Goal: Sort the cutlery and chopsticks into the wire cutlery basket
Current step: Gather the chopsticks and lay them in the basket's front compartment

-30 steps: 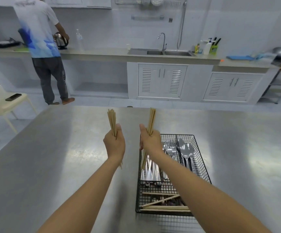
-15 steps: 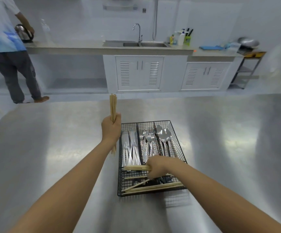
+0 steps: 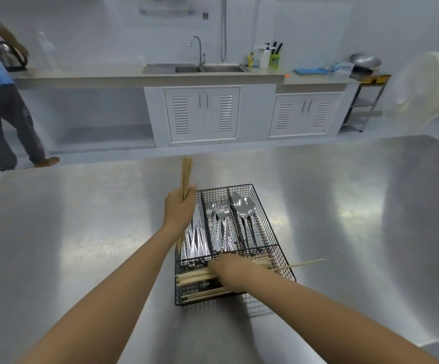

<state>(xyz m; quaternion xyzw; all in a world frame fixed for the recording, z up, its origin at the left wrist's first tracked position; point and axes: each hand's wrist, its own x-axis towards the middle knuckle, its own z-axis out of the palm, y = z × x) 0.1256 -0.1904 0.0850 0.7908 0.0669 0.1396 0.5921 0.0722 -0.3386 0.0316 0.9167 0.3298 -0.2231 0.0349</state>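
Observation:
A black wire cutlery basket stands on the steel table. Its far compartments hold knives, forks and spoons. My left hand is raised over the basket's left edge, shut on an upright bundle of wooden chopsticks. My right hand lies palm down in the basket's near cross compartment, pressed on a second bundle of chopsticks lying sideways there. One chopstick pokes out past the right wall. Whether the right fingers still grip the bundle is hidden.
The steel table spreads wide on all sides of the basket. Beyond it a person stands at the left of a counter with a sink. A white fan stands at the right.
My right hand went from holding its chopstick bundle upright to laying it sideways in the basket's near compartment. The left hand kept its bundle upright. The view shifted.

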